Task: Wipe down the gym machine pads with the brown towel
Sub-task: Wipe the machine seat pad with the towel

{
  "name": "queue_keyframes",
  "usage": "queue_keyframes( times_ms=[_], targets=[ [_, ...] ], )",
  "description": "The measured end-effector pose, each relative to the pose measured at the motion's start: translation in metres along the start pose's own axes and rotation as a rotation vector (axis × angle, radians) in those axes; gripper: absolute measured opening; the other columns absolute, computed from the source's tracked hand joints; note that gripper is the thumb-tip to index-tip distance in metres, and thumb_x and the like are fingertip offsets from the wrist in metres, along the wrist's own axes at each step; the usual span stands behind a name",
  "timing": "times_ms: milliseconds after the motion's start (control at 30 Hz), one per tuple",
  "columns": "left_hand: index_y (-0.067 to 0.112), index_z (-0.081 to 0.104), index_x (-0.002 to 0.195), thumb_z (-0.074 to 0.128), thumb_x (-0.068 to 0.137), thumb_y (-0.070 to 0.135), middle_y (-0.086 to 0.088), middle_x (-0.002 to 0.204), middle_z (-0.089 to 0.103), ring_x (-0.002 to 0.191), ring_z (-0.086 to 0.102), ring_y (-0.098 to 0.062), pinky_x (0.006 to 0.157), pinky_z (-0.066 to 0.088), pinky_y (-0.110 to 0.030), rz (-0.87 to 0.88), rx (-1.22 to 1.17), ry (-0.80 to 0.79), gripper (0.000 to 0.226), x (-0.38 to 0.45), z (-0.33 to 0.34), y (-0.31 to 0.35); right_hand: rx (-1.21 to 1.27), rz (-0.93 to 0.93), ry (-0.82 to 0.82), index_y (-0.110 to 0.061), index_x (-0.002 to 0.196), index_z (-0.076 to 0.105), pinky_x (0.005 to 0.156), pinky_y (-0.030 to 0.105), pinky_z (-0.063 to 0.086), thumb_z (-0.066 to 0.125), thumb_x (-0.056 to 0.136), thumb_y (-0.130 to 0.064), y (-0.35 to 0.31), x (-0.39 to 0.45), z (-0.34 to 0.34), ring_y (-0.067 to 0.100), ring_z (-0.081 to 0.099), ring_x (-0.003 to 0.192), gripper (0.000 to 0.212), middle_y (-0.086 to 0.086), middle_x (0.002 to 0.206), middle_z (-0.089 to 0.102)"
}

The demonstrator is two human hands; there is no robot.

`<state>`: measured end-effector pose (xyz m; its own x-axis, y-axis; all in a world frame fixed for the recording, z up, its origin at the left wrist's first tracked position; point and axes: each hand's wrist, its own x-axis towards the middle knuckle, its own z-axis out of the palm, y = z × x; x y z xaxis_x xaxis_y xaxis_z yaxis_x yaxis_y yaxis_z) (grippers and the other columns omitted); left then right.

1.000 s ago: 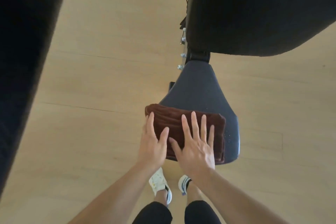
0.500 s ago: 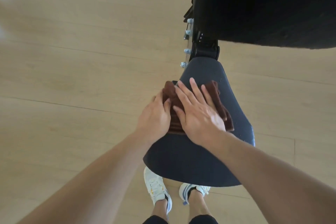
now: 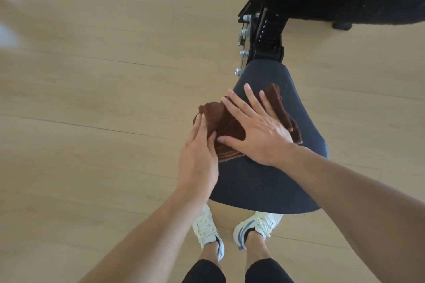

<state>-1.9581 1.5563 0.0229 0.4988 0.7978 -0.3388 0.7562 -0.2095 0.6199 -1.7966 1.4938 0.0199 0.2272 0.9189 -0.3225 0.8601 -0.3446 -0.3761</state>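
We see the brown towel (image 3: pixel 227 127) bunched on the upper half of the dark seat pad (image 3: pixel 264 181). Right hand (image 3: pixel 255 131) lies flat on it, fingers spread, not gripping; left hand (image 3: pixel 199 154) presses the towel's left edge, fingers extended, no clench.

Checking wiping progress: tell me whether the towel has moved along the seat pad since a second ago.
Yes. The towel has slid from the seat pad's wide near edge up toward its narrow end by the bolted bracket, under both hands.
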Motion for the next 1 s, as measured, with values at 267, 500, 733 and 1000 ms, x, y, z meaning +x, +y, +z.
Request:
queue_keyframes(
  times_ms=[267,500,733,1000],
  targets=[
    [0.032,0.027,0.158,0.04,0.104,0.019,0.022,0.164,0.014,0.155,0.016,-0.011,0.121,0.035,-0.041,-0.037,-0.063,0.071,0.057,-0.088,0.011,-0.024,0.146,-0.009,0.13,-0.029,0.163,0.01,0.128,0.046,-0.005,0.051,0.095,-0.051,-0.044,-0.068,0.025,0.02,-0.017,0.157,0.083,-0.008,0.172,-0.002],
    [0.043,0.015,0.158,0.034,0.101,0.038,0.024,0.167,0.011,0.155,0.014,-0.008,0.123,0.022,-0.037,0.051,0.008,0.103,0.06,-0.115,0.021,-0.042,0.219,0.503,0.263,-0.009,0.162,0.015,0.126,0.038,-0.009,0.032,0.097,-0.063,-0.087,-0.07,0.051,0.024,-0.009,0.158,0.086,0.011,0.17,0.004],
    [0.04,0.018,0.159,0.036,0.103,0.028,0.017,0.169,0.009,0.155,0.016,-0.011,0.123,0.026,-0.039,0.048,0.01,0.055,0.059,-0.081,0.014,-0.024,0.122,0.265,0.243,-0.008,0.159,0.029,0.127,0.038,0.0,0.029,0.102,-0.04,-0.062,-0.048,0.045,0.024,0.009,0.158,0.066,0.008,0.169,0.021],
    [0.032,0.027,0.159,0.043,0.103,0.025,0.004,0.166,0.023,0.144,0.034,-0.018,0.114,0.027,-0.023,0.049,0.111,0.06,0.058,-0.023,0.015,-0.003,0.125,0.127,0.277,-0.016,0.159,0.031,0.127,0.031,-0.006,0.034,0.106,-0.032,-0.031,0.003,0.022,0.017,0.004,0.158,0.056,-0.001,0.169,0.021]
  ],
)
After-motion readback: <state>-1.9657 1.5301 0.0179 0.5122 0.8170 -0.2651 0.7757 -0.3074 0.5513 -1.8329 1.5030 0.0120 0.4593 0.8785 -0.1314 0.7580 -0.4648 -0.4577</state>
